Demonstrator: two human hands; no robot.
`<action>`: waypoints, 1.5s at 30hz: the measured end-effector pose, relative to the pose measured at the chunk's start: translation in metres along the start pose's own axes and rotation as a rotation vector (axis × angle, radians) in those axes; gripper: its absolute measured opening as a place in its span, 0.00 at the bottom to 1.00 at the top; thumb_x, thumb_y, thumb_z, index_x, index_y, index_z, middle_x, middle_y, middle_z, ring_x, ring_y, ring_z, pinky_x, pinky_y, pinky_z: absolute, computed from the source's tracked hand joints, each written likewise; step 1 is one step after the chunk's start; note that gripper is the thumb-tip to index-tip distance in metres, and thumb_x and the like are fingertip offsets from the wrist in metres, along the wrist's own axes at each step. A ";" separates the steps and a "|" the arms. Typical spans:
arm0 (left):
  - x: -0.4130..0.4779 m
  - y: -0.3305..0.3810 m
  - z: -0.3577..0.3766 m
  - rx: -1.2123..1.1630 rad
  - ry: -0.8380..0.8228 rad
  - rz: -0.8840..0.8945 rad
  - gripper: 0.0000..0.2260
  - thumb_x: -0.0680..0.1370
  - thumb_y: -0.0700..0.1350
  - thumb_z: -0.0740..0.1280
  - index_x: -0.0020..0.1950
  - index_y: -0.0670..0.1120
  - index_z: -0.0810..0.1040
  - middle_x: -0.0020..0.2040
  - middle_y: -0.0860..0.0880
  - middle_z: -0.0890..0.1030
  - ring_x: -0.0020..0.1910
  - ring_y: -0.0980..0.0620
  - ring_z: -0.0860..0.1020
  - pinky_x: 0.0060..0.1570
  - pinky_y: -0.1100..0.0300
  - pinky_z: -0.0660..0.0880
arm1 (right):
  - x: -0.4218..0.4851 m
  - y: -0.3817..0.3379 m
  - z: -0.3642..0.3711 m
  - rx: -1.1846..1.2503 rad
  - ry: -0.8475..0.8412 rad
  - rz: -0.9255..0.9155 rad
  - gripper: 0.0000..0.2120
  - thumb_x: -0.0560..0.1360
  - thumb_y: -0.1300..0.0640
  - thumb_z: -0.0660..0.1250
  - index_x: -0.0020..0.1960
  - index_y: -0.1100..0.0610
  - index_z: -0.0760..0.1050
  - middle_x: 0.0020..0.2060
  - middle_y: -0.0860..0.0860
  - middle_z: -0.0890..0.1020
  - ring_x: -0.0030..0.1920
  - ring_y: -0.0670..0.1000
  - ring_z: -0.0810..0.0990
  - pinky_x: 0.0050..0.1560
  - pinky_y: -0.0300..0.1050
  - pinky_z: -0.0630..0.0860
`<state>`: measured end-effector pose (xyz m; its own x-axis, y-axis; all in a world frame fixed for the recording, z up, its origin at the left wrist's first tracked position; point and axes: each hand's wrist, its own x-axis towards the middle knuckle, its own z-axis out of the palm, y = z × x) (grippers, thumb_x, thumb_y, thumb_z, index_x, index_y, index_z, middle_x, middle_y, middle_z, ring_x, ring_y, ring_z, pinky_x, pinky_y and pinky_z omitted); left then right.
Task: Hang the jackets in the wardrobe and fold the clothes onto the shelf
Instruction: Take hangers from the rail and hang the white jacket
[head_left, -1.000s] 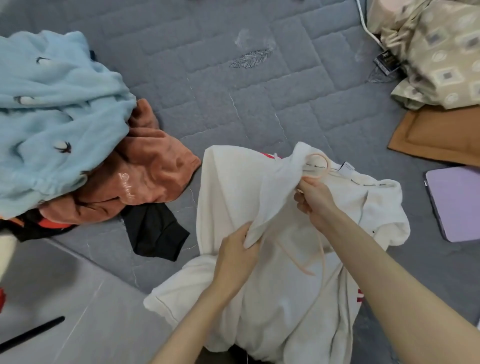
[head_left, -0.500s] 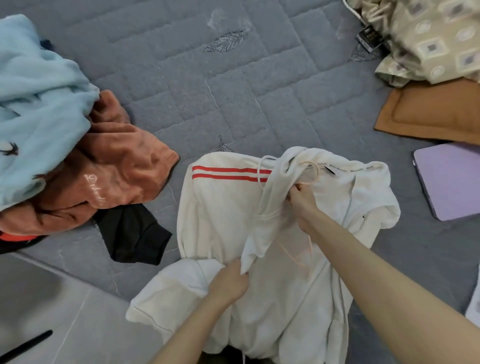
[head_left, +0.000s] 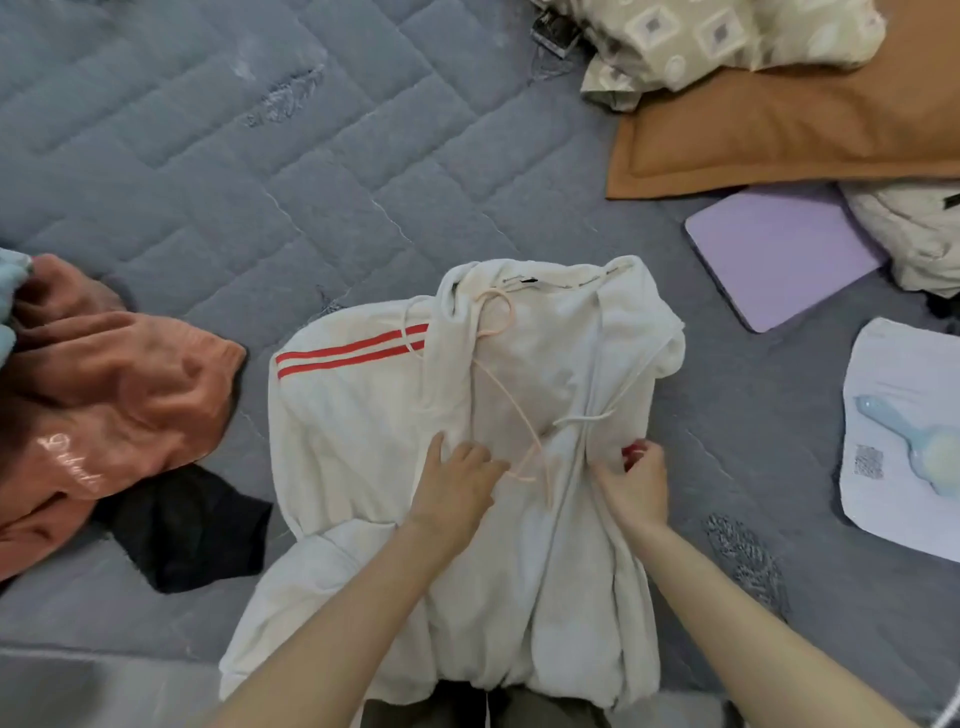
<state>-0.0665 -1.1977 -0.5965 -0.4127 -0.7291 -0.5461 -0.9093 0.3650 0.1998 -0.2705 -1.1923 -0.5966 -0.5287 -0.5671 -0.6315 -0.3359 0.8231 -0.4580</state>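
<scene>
A white hooded jacket (head_left: 363, 415) with two red stripes lies open on the grey quilted bed, collar away from me. A thin pink hanger (head_left: 506, 389) lies inside it, its hook at the collar. My left hand (head_left: 457, 483) rests on the left front panel with its fingers touching the fabric beside the hanger's arm. My right hand (head_left: 636, 483) pinches the edge of the right front panel, next to a white drawstring and a red patch.
An orange garment (head_left: 114, 395), a black one (head_left: 192, 525) and a scrap of light blue lie at the left. At the right are a brown pillow (head_left: 769, 135), patterned bedding (head_left: 727, 36), a purple tablet case (head_left: 779, 254) and a white sheet with a blue scoop (head_left: 904, 436).
The jacket now lies spread open with the hanger showing inside. My right hand left the collar and came down to the right front edge; my left hand moved up onto the left panel.
</scene>
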 end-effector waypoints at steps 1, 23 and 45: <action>0.004 0.003 0.004 0.062 -0.042 0.019 0.23 0.80 0.45 0.61 0.74 0.52 0.60 0.72 0.49 0.61 0.72 0.49 0.60 0.73 0.45 0.46 | -0.001 0.010 -0.003 -0.057 -0.110 0.018 0.28 0.74 0.54 0.71 0.69 0.61 0.65 0.65 0.59 0.70 0.64 0.60 0.70 0.65 0.54 0.68; 0.068 0.041 -0.051 -0.839 0.186 0.007 0.22 0.80 0.32 0.54 0.75 0.41 0.62 0.74 0.43 0.65 0.73 0.47 0.65 0.71 0.57 0.60 | -0.061 -0.039 -0.049 0.286 -0.090 -0.499 0.09 0.80 0.58 0.62 0.53 0.59 0.79 0.35 0.43 0.79 0.37 0.42 0.75 0.41 0.37 0.69; -0.110 0.044 0.065 -1.608 -0.174 -0.740 0.18 0.79 0.60 0.61 0.63 0.50 0.73 0.57 0.52 0.80 0.54 0.51 0.78 0.54 0.56 0.75 | -0.063 0.093 -0.029 -1.017 -0.612 -0.319 0.33 0.73 0.55 0.65 0.74 0.46 0.54 0.63 0.53 0.71 0.65 0.58 0.67 0.64 0.54 0.66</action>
<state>-0.0572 -1.0641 -0.5802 -0.0188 -0.3597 -0.9329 -0.0796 -0.9295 0.3601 -0.2907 -1.0795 -0.5811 0.0495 -0.4422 -0.8955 -0.9828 0.1383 -0.1226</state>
